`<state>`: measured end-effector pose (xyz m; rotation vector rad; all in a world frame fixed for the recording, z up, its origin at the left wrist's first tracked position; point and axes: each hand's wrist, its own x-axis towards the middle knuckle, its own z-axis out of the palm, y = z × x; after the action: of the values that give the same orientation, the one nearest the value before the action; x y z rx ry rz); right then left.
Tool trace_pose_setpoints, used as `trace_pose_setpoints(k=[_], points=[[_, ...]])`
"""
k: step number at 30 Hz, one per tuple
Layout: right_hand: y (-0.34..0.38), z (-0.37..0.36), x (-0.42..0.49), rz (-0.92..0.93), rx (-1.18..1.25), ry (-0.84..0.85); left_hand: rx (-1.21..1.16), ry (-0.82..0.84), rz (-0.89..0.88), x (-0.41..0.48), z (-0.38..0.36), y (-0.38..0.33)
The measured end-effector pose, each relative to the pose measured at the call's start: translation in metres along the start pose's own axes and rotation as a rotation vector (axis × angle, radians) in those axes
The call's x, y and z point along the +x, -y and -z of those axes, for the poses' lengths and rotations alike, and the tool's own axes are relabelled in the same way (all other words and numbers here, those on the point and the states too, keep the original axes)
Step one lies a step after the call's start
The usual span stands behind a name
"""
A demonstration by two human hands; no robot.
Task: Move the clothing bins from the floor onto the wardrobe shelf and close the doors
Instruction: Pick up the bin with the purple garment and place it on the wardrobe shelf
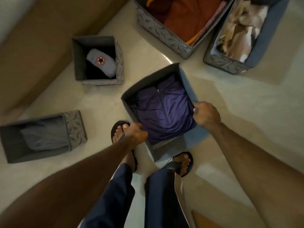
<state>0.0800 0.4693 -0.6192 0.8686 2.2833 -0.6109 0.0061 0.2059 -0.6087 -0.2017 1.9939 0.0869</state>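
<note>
A grey fabric bin (144,83) with a folded purple garment (164,109) inside is right in front of my feet. My left hand (136,134) grips its near left rim. My right hand (205,114) grips its right rim. Whether the bin is off the floor I cannot tell. Several more bins stand on the floor: a small one with a grey cap (77,60) at the left, one with grey cloth (9,143) at the far left, a large one with orange and red clothes (164,33) at the top, and one with beige cloth (227,63) at the top right.
A brown wooden panel (41,43) runs along the upper left. My feet in black sandals (182,162) stand just below the held bin. The floor (238,112) is pale glossy tile.
</note>
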Motion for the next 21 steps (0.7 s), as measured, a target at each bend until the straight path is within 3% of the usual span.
trace_pose_setpoints(k=[4, 10, 17, 21], points=[[-0.003, 0.038, -0.042, -0.055, 0.036, 0.018, -0.087, 0.058, -0.160, -0.039, 0.050, -0.012], [0.024, 0.142, -0.151, -0.116, 0.123, -0.030, 0.033, -0.017, -0.404, -0.165, 0.148, -0.039], [0.064, 0.268, -0.304, -0.214, 0.360, -0.184, -0.039, -0.115, -0.537, -0.345, 0.261, -0.045], [0.076, 0.315, -0.361, -0.225, 0.455, -0.274, 0.043, -0.250, -0.566, -0.421, 0.307, -0.056]])
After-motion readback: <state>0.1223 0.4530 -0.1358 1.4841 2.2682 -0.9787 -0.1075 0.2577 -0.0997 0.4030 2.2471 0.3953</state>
